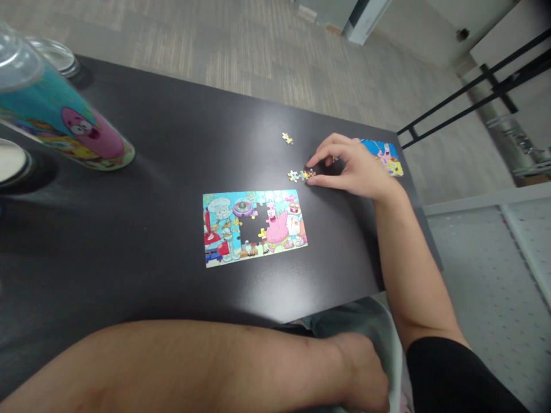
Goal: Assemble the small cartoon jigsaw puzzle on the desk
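Note:
My right hand (355,169) reaches over the dark table, its thumb and index finger pinching the edges of a small puzzle piece (310,174). Against that piece, or very near it, lies another puzzle piece (293,176). A loose yellowish puzzle piece (287,138) sits farther back. Nearer to me is a partly assembled cartoon jigsaw puzzle (286,226), with a gap in its middle where the dark tabletop shows. My left forearm crosses the bottom of the view, and my left hand (365,373) hangs bent by my lap, fingers hidden.
A blue cartoon picture card (387,158) lies beyond my right wrist, partly covered. At left a printed cylindrical container (90,135) stands near a round lid (54,56) and another round white-topped object (11,160). A black metal frame (456,94) adjoins the table's right end.

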Available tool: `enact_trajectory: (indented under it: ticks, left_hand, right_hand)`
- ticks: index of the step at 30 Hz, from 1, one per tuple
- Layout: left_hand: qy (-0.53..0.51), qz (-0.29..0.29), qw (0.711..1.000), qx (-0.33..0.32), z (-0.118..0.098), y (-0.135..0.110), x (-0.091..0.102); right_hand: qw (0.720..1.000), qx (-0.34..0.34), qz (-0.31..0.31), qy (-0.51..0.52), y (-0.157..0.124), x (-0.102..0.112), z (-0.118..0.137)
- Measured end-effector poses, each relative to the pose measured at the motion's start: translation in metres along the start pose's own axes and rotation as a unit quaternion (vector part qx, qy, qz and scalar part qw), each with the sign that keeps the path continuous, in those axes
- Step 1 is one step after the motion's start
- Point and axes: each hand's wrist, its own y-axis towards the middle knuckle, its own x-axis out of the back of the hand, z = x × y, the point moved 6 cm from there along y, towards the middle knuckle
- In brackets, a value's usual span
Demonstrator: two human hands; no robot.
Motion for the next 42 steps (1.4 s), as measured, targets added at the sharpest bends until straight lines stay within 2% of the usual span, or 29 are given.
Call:
enact_trajectory:
  ticks: [2,4,10,13,16,19,22,25,28,30,32,37,42]
  left_hand:
    - [-0.026,-0.003,0.996,-0.087,-0.01,-0.003,0.001]
    - [-0.039,-0.001,0.992,-0.124,-0.014,-0.005,0.001]
    - [-0.049,0.002,0.99,-0.129,-0.013,-0.006,0.007]
    - [-0.047,0.009,0.99,-0.136,-0.012,-0.007,0.01]
    - [-0.043,0.015,0.988,-0.145,-0.011,-0.009,0.014]
    - [-0.035,0.024,0.987,-0.154,-0.009,-0.011,0.019]
    - [-0.03,0.034,0.985,-0.167,-0.008,-0.012,0.025]
    - [-0.033,0.039,0.983,-0.177,-0.007,-0.01,0.029]
    - [-0.043,0.042,0.983,-0.175,-0.01,-0.006,0.028]
    - [-0.051,0.041,0.985,-0.162,-0.013,-0.002,0.025]
    - [-0.062,0.039,0.986,-0.149,-0.017,0.004,0.02]
    - [-0.093,0.021,0.987,-0.132,-0.025,0.016,0.013]
    - [-0.102,-0.002,0.987,-0.121,-0.029,0.023,0.009]
  right_hand:
    - [1.0,-0.002,0.004,0.011,-0.001,-0.001,-0.003]
    - [0.999,0.0,0.012,0.032,-0.003,-0.001,-0.007]
    - [0.999,0.01,0.015,0.041,-0.009,0.01,-0.017]
    - [0.999,0.011,0.022,0.044,-0.008,0.007,-0.016]
    - [0.998,-0.011,0.033,0.045,-0.007,0.002,-0.013]
    - [0.993,-0.048,0.043,0.097,-0.007,0.001,-0.009]
    - [0.983,-0.069,0.047,0.164,-0.006,-0.001,0.004]
    - [0.973,-0.049,0.035,0.225,-0.002,-0.008,0.026]
    - [0.957,0.013,0.049,0.287,0.002,-0.028,0.053]
    - [0.948,0.084,0.063,0.3,0.001,-0.041,0.072]
    - [0.942,0.115,0.079,0.305,-0.001,-0.052,0.087]
    - [0.949,0.018,0.14,0.281,-0.004,-0.067,0.103]
    - [0.943,0.04,0.175,0.279,-0.006,-0.072,0.119]
